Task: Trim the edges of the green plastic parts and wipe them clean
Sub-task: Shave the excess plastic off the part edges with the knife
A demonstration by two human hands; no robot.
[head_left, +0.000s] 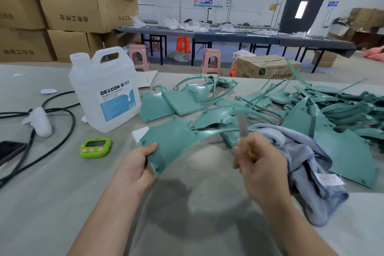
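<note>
Head view: the left hand (135,164) grips the near corner of a green plastic part (174,139), thumb on top, holding it tilted above the grey table (41,193). The right hand (259,164), blurred, is curled round a thin blade tool (242,124) pointing up beside the part's right arm; contact is hard to judge. A blue-grey cloth (307,158) lies just right of that hand. More green parts (311,106) are heaped far right. A white jug (106,93) and green timer (96,148) sit left.

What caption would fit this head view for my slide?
Left hand grips a green plastic part while the right hand holds a blurred blade beside a grey cloth.
</note>
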